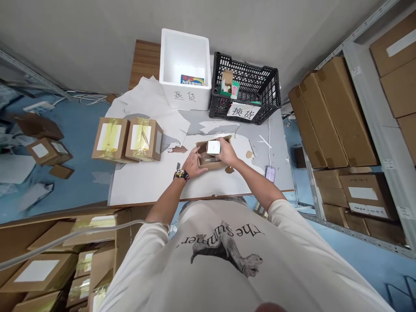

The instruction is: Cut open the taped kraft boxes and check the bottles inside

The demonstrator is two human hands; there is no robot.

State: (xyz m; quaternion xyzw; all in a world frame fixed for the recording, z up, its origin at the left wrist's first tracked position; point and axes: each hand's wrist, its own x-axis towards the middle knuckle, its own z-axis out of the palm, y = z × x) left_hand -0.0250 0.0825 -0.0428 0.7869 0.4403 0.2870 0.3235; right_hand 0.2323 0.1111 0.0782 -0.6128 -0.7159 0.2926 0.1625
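An open cardboard box (212, 165) lies on the white-covered table in front of me. My right hand (226, 152) grips a small white box (213, 147) with dark green on its side, held at the carton's opening. My left hand (194, 164) rests on the carton's left wall, its fingers partly spread along the edge. What else lies inside the carton is too small to make out.
Two taped cardboard boxes (142, 139) stand at the table's left. Behind are a white foam box (185, 93) and a black plastic crate (224, 110) with small boxes inside. A purple object (270, 174) lies near the right edge. Shelves with cartons (338, 117) stand right.
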